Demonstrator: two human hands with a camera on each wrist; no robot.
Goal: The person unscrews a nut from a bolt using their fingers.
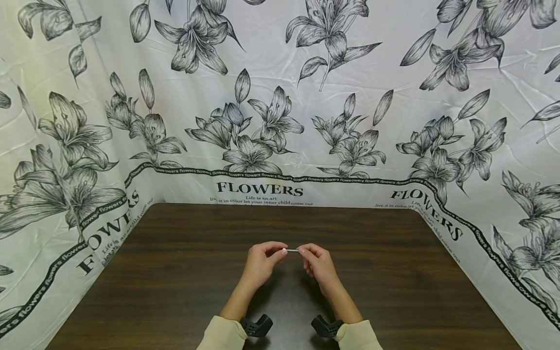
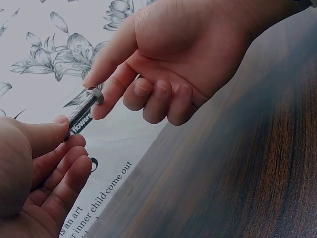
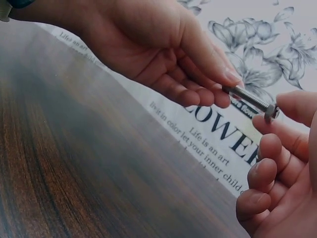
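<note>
A slim metal bolt (image 1: 292,250) spans the gap between the two hands above the table. Its shank (image 2: 82,109) is threaded, and a hexagonal piece (image 3: 271,113) sits at its right-hand end. My left hand (image 1: 260,263) pinches the plain-looking far end between thumb and fingers, covering the tip. At the hexagonal end, the thumb and index finger of my right hand (image 1: 322,266) lie on either side of it, the other fingers curled toward the palm.
The dark wood-grain table (image 1: 183,282) lies below both hands. White cloth (image 1: 280,160) with black flower drawings and lettering surrounds its back and sides. A black device (image 1: 257,325) is worn at each wrist, beside pale sleeves (image 1: 224,334).
</note>
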